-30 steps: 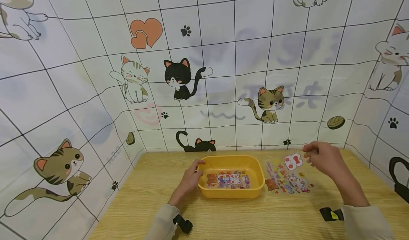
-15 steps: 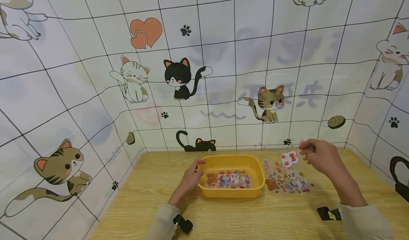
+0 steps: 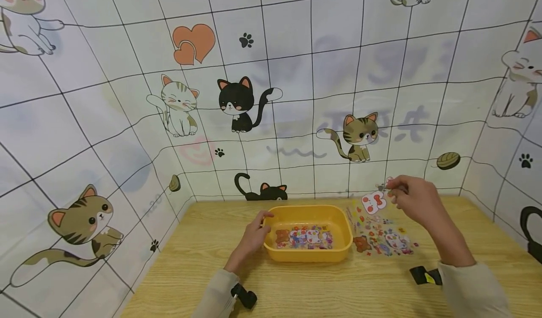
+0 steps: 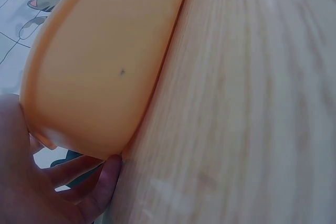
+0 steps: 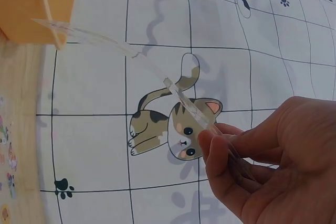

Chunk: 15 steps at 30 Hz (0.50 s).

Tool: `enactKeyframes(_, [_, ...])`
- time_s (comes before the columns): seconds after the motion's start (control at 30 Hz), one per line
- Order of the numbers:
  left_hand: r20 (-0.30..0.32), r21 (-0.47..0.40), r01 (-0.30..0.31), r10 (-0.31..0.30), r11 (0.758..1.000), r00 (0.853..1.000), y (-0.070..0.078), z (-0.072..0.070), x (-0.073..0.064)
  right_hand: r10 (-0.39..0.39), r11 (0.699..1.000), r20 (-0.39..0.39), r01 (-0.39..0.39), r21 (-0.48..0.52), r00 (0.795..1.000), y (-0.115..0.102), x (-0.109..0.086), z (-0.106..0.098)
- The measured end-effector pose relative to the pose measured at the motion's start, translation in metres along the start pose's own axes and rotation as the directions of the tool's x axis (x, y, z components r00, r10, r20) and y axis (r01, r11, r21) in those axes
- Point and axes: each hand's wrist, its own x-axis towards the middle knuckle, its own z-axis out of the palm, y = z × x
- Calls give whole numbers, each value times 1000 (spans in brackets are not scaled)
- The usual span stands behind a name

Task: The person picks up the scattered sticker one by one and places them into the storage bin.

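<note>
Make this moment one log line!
left hand: grips yellow rectangular plastic tub | right hand: pinches clear printed plastic sheet above wooden table

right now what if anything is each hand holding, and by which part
Right hand pinches a clear sticker sheet by its edge; left hand holds the yellow basin at its left end.

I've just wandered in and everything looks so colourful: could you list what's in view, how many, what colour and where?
Table: one, light wood, below the walls
Tub: one, yellow, on the table
Stickers in the tub: count unclear, multicoloured
Held sheet: one, clear with colourful prints, raised right of the tub
Stickers on the table: count unclear, multicoloured, right of the tub
Wall covering: count unclear, white with black grid and cats, behind and beside the table
Wrist devices: two, black, one per wrist
Sleeves: two, beige
Left hand: one, gripping the tub's left end
Right hand: one, pinching the sheet
</note>
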Motion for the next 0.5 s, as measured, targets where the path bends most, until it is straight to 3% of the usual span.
enactKeyframes(0.27, [4, 5, 0, 0, 1000, 1000, 1, 0, -1, -35, 999, -14, 35, -19, 999, -30, 11, -3])
enactKeyframes(0.5, [2, 10, -11, 11, 1000, 1000, -1, 1, 0, -66, 997, 21, 65, 33, 998, -54, 18, 11])
